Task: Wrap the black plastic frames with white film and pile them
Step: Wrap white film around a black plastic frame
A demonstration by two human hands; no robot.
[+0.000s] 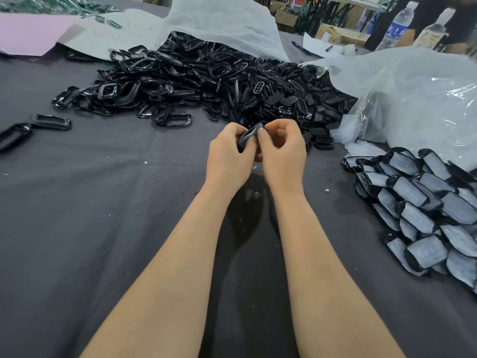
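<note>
Here, a black plastic frame, its upper end showing grey, is clamped between both hands. The left hand curls round its lower side, and the right hand pinches its top. Just beyond the fingers lies a heap of bare frames. Well apart to their right sits a pile of wrapped frames, with loose white film behind it, on grey cloth.

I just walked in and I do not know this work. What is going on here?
A person pinches one black frame with the left hand and right hand over the table, apparently wrapping it. Beyond the hands lies a heap of bare frames; at the right, a pile of wrapped ones.
</note>
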